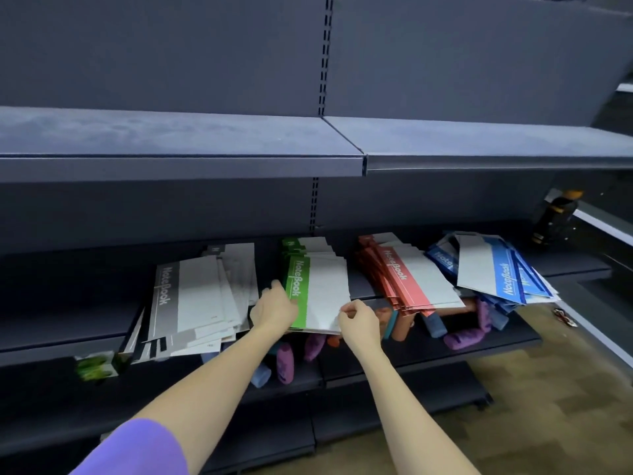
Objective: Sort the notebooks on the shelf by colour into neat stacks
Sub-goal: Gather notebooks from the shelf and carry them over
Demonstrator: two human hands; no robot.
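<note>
Head view, looking down at a dark store shelf (85,303) where notebooks lie in four colour groups, left to right: a grey stack (191,296), a green stack (315,279), a red stack (407,279) and a blue stack (493,269). Each colour already has its own patch of shelf, so the sorting itself looks largely done; what seems to remain is squaring the piles, since the grey, red and blue ones are fanned out and overhang the shelf's front edge. Both bare arms reach forward to the green stack, which sits in the middle of the shelf. Left hand (274,308) presses against the stack's left edge by the green spine strip, fingers fairly straight and together, one fingertip lifted, likely steadying or nudging that side into line. Right hand (358,320) is at the near right corner of the top green notebook, its thumb and fingertips curled and pinching the white cover's edge, probably to align it with those beneath. A purple sleeve (144,447) covers the left upper arm. On the lower shelf (411,358) beneath lie rolled items in purple, blue and orange. A dark bottle (555,217) stands at the far right.
</note>
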